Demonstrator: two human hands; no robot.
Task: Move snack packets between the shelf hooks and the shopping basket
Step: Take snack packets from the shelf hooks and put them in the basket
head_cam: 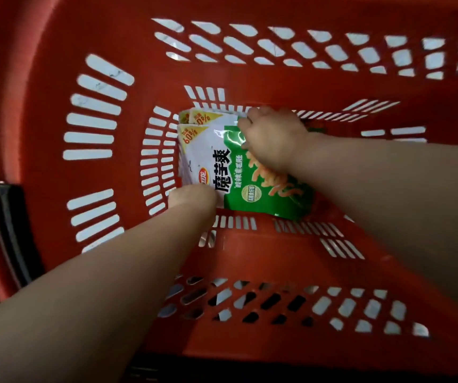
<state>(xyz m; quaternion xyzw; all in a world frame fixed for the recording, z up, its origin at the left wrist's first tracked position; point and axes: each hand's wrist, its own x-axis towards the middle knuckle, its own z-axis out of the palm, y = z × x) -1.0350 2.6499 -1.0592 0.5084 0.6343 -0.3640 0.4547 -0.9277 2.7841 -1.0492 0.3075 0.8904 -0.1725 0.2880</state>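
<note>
While the packets [222,161] lie long axis left-right on the basket [250,244] floor, the right hand [273,139] grips their far edge; the left hand [191,197] touches the near-left corner, its fingers hidden.

The shopping basket [263,244] looks like moulded red plastic — smooth, with a dull sheen on its slotted walls. The top snack packet [216,167] is glossy film, white and green, catching bright glints near its upper edge — the packets [203,117] beneath show the same shiny, slightly crinkled finish.
</note>
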